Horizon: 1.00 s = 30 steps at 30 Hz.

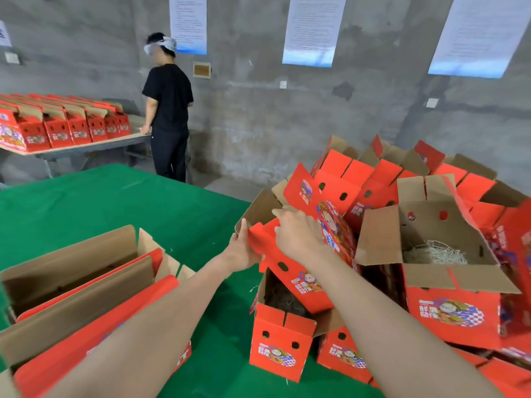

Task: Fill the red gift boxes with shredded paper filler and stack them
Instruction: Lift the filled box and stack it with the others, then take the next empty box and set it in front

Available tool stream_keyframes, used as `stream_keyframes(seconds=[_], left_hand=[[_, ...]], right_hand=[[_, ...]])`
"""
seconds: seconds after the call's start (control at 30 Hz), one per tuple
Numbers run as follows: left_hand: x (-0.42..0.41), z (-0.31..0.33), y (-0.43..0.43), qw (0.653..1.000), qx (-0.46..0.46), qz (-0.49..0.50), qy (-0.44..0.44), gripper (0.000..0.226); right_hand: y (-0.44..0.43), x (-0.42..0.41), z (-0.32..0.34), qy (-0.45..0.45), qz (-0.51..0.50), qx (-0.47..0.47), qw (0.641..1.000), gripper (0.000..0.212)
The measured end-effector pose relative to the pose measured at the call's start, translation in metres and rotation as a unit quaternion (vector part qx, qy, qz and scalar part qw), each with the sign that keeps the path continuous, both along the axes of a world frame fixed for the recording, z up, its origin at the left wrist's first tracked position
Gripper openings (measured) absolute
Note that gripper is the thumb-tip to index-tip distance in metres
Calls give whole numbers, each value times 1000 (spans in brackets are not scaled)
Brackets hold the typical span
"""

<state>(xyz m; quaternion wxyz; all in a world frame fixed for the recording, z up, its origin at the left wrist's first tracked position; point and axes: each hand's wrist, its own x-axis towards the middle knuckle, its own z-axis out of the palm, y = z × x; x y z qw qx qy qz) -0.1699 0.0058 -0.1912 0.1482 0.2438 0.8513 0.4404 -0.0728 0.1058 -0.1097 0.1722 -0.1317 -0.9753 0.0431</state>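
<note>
Progress is judged to be partial. One red gift box [290, 275] is held tilted just right of centre, over an upright box [280, 337] in whose open top dark filler can be made out. Its flap edge is pinched between the thumb and fingers of the left hand [242, 251], and the fingers of the right hand [297, 232] are bent over its upper edge, so it is gripped from both sides. The underside of the right hand's grip is hidden by the back of the hand. At 3 o'clock a loose heap of boxes [373, 179] is seen on the green bench [115, 202], with pale shredded paper [434, 252] lying in the open box [448, 308] at its near side. Some boxes have thus been filled, though whether all have cannot be told. The heap is untidy, so stacking is taken to be unfinished. At 8 o'clock more boxes [77, 271] lie open with no filler visible, and these are judged to be left to do. At 10 o'clock a neat row of boxes [57, 130] is carried on a far bench [86, 146] beside another person [169, 110].
</note>
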Motion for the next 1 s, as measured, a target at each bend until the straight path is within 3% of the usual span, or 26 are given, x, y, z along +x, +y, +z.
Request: stream_keyframes(seconds=[0.1, 0.33, 0.47, 0.6, 0.7, 0.8, 0.87, 0.93, 1.0], left_hand=[[-5, -5, -6, 998, 22, 54, -23, 105], [-6, -11, -12, 998, 16, 57, -34, 99], [8, 0, -16, 995, 43, 49, 70, 93], [33, 5, -52, 967, 105, 62, 225, 68], [27, -4, -113, 951, 39, 106, 288, 45], [11, -19, -189, 956, -59, 170, 232, 13], [6, -35, -227, 954, -172, 181, 167, 13], [8, -55, -250, 947, -269, 160, 74, 37], [9, -73, -262, 943, -304, 133, 26, 44]], right_hand=[[-6, -2, -1, 11, 34, 11, 999, 45], [-16, -6, -6, 11, 37, 8, 999, 42], [-24, -7, -5, 61, 46, -5, 997, 38], [-43, -7, -11, 154, 101, -49, 982, 28], [-70, -12, -35, 88, 192, -56, 976, 26], [-109, -26, -71, -47, 262, -51, 962, 27], [-135, -36, -93, -121, 289, -55, 948, 32], [-153, -46, -109, -169, 290, -69, 940, 39], [-163, -57, -119, -192, 282, -78, 937, 42]])
